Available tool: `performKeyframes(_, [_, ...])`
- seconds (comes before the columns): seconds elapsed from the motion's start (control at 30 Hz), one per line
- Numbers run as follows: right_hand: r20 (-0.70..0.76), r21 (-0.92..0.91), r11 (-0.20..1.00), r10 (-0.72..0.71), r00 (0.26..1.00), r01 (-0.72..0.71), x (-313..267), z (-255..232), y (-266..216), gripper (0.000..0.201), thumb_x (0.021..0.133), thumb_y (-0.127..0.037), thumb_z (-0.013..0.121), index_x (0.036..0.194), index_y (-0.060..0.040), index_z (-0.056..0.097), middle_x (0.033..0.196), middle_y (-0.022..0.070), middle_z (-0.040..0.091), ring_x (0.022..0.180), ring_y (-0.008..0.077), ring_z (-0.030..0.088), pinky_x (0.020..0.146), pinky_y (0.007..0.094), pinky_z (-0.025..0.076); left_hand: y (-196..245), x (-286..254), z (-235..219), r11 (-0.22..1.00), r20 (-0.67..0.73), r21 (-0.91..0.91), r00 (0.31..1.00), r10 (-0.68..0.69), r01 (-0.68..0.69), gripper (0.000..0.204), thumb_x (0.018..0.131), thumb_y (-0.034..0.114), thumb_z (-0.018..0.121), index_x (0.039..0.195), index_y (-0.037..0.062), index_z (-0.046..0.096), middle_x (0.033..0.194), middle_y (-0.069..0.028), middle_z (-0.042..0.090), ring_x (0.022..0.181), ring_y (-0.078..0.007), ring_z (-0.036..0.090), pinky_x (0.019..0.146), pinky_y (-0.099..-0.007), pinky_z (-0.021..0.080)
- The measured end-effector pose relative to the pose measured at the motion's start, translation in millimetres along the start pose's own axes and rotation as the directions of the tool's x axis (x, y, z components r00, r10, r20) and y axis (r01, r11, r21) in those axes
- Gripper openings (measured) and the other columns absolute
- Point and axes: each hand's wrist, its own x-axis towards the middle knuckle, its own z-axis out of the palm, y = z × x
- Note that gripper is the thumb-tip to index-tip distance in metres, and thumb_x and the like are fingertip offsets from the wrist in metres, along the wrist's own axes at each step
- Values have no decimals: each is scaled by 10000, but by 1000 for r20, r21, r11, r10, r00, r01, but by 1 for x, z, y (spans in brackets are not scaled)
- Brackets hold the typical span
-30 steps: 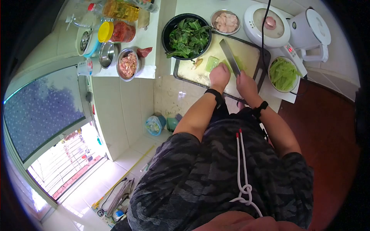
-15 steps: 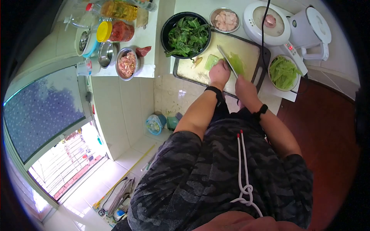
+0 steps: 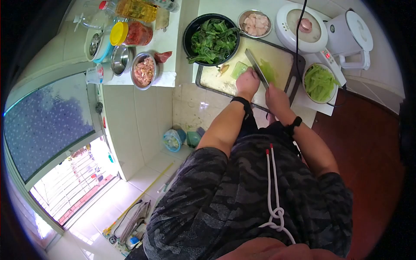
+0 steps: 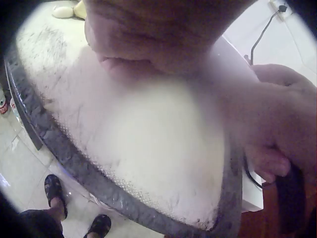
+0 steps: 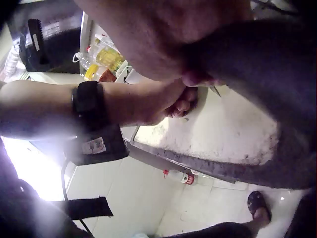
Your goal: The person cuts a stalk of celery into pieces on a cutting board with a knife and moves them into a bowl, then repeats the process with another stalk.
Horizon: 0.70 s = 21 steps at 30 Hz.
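The handle of a cleaver (image 3: 256, 68) is gripped by the right hand (image 3: 276, 94), fingers curled round it, the blade angled across the cutting board (image 3: 216, 80). A pale green vegetable (image 3: 239, 69) is pressed to the board by the left hand (image 3: 248, 82), just beside the blade; how far those fingers are curled cannot be told. Cut green slices (image 3: 268, 71) lie right of the blade. Beyond the board are shown a pan of leafy greens (image 3: 211, 41), a bowl of raw meat (image 3: 255, 24) and a white cooker (image 3: 302, 29).
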Motion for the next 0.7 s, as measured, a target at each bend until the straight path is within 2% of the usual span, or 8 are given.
performKeyframes(0.17, [42, -34, 999, 18, 999, -17, -10, -10, 0, 108, 894, -110, 491, 927, -12, 520, 690, 248, 631, 666, 437, 647, 620, 547, 509, 0, 0, -3, 1000, 48, 0, 999, -11, 11, 275, 930, 282, 445, 969, 63, 609, 864, -243, 669, 832, -424, 644, 747, -520, 509])
performKeyframes(0.37, [-39, -17, 997, -71, 997, 71, 1, -4, 8, 140, 909, -131, 486, 949, -7, 535, 693, 233, 636, 660, 430, 644, 616, 547, 502, -5, 4, 1, 1000, 60, 20, 998, 3, -4, 276, 932, 292, 447, 981, 66, 596, 857, -235, 670, 830, -420, 645, 742, -521, 508])
performKeyframes(0.57, [55, -28, 999, -18, 998, 19, -14, -16, 13, 116, 898, -120, 498, 921, -13, 536, 716, 232, 637, 675, 438, 635, 630, 555, 491, -6, 2, -2, 1000, 62, 23, 998, 13, -15, 277, 930, 296, 450, 979, 65, 595, 853, -234, 670, 824, -426, 644, 740, -527, 508])
performKeyframes(0.63, [99, -10, 999, -37, 994, 38, -8, -7, 18, 212, 919, -174, 508, 1030, 2, 546, 738, 253, 629, 726, 437, 629, 669, 550, 480, -4, 3, -3, 1000, 52, 13, 999, 10, -11, 275, 928, 294, 453, 974, 64, 597, 852, -237, 669, 822, -428, 644, 740, -531, 507])
performKeyframes(0.7, [97, -6, 1000, -27, 995, 27, -3, -3, 16, 219, 921, -179, 510, 1041, 0, 547, 752, 252, 634, 732, 437, 630, 673, 550, 480, -5, 2, -1, 1000, 43, 4, 999, 15, -15, 273, 926, 293, 457, 968, 64, 599, 851, -239, 669, 820, -430, 643, 740, -535, 506])
